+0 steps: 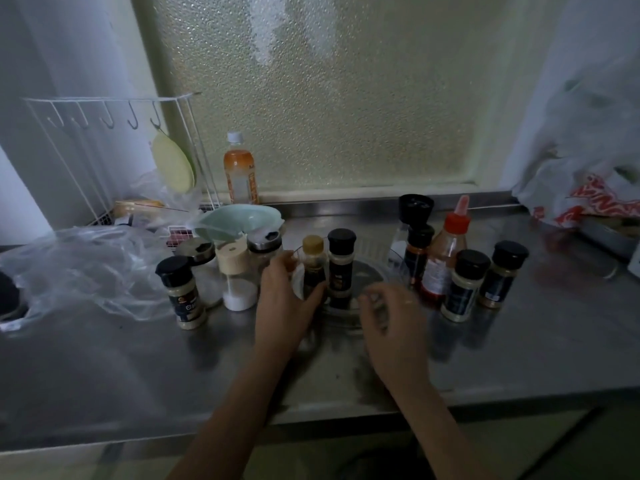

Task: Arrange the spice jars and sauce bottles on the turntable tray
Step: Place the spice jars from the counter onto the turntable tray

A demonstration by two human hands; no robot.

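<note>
On the steel countertop (138, 368) sits a clear round plastic turntable tray (346, 318); two items stand on its left part, a small dark sauce bottle with a tan cap (313, 268) and, just beside it on the right, a black-capped spice jar with a dark label (341, 268); the left hand (285, 299) wraps the sauce bottle from the left, thumb and fingers closed around its lower body; the right hand (394, 323) rests at the tray's near right rim, fingers curled and seemingly touching the rim, though blur makes the grip hard to judge; a red-capped clear sauce bottle (445, 258) and two pale-powder spice jars with black caps (465, 285) stand off the tray to the right; another black-capped jar of pale powder (183, 292) stands well to the left.
</note>
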